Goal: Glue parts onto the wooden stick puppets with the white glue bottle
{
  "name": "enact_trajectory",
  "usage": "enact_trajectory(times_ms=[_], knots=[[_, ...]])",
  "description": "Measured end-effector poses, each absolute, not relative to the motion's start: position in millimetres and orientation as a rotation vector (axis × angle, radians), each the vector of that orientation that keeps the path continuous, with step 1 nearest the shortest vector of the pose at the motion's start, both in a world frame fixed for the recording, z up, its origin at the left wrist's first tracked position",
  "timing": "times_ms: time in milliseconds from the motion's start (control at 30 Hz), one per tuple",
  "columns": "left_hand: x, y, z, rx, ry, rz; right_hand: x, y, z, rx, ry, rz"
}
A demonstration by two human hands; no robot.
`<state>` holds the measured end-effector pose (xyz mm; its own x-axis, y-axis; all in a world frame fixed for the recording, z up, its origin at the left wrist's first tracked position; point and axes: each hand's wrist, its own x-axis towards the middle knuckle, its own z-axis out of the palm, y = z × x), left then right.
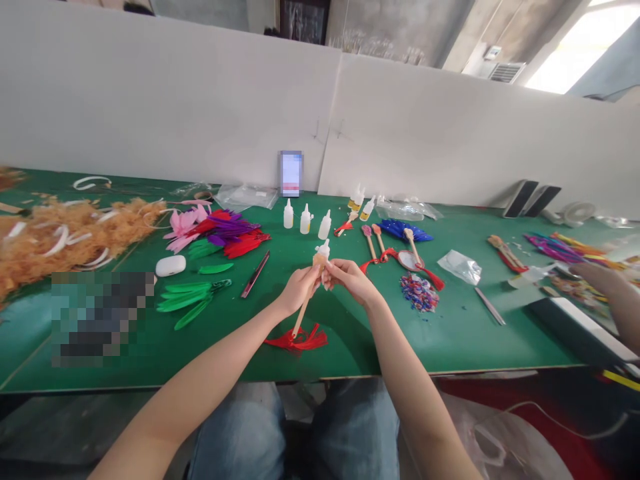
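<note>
Wooden stick, one; centre of frame, over green bench. Long axis slants from red tassel, lower left, to pale head, upper right. Left hand, nearer the shaft: fingers pinching the upper end. Right hand: adjacent, fingers bent; grip unclear. White bottle: just above.

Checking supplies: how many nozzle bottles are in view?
At least 7: three bottles before the phone, one bottle at the hands, three back bottles right of it, maybe hiding others.
</note>
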<state>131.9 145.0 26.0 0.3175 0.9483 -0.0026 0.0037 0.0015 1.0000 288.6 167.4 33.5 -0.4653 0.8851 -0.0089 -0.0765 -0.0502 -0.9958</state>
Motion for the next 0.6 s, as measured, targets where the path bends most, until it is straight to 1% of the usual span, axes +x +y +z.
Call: enact_trajectory(times_ms=[233,367,433,533,600], knots=[[130.1,141.6,26.6,1.6,1.048,0.91,282.9,169.8,28.4,-1.085,-1.512,1.308],[130.2,142.9,27.2,1.664,1.083,0.918,277.3,168.4,25.0,-1.067,-1.533,1.173],[131.3,142.1,27.0,1.704,1.103,0.915,275.5,166.9,23.7,-1.086,-1.586,1.028],[134.7,136.9,29.4,1.704,1.105,0.897,275.2,165.4,22.9,-1.17,-1.622,0.82],[137.6,132.7,32.6,1.638,1.094,0.893,275.7,165.4,22.6,-1.201,-1.609,0.775]])
